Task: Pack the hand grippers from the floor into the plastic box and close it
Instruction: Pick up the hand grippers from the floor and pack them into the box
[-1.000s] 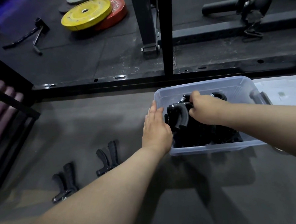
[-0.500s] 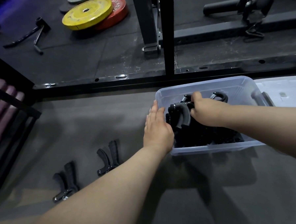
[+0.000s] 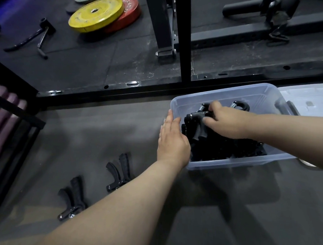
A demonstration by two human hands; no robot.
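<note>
A clear plastic box (image 3: pixel 226 92) stands on the grey floor, holding several black hand grippers. My right hand (image 3: pixel 230 122) reaches into it from the right, fingers on a black hand gripper (image 3: pixel 196 122) lying on top of the pile. My left hand (image 3: pixel 172 141) rests flat against the box's left wall, fingers straight. Two more black hand grippers lie on the floor to the left: one (image 3: pixel 119 171) nearer the box, the other (image 3: pixel 71 199) closer to me. The clear lid (image 3: pixel 311 94) lies behind the box at the right.
A black rack frame (image 3: pixel 184 37) stands just behind the box. Yellow (image 3: pixel 96 14) and red (image 3: pixel 130 12) weight plates lie at the back left, with a black handle bar (image 3: pixel 41 34) beside them. A dark rack of purple rolls (image 3: pixel 2 114) borders the left edge.
My right hand has shifted its hold on the top hand gripper, fingers now spread over its handles. My left hand stays against the box wall.
</note>
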